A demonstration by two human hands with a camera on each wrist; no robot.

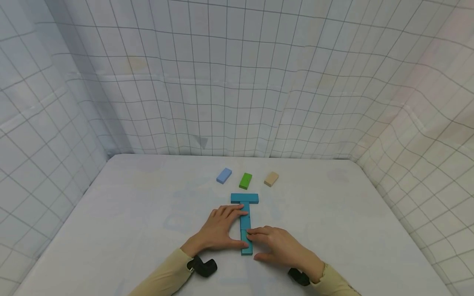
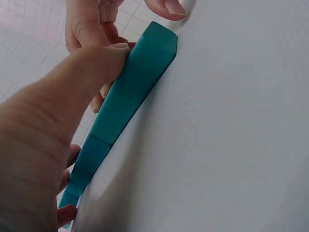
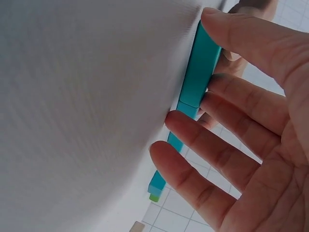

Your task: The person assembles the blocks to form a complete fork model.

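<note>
Three teal blocks lie on the white table in a T. The crossbar block [image 1: 245, 198] is at the far end, and two blocks run end to end toward me as the stem. My left hand [image 1: 221, 231] is spread along the stem's left side, fingertips at the upper stem block [image 1: 245, 222] and thumb on the lower stem block [image 2: 128, 92]. From the right, my right hand [image 1: 275, 246] touches the lower block near the joint with its index and middle fingertips. Its thumb [image 3: 231, 29] is beside the block's near end.
Beyond the T lie a light-blue block [image 1: 224, 175], a green block [image 1: 245, 181] and a beige block [image 1: 271, 179]. White grid-patterned curtains [image 1: 237, 82] hang behind the table and along both sides.
</note>
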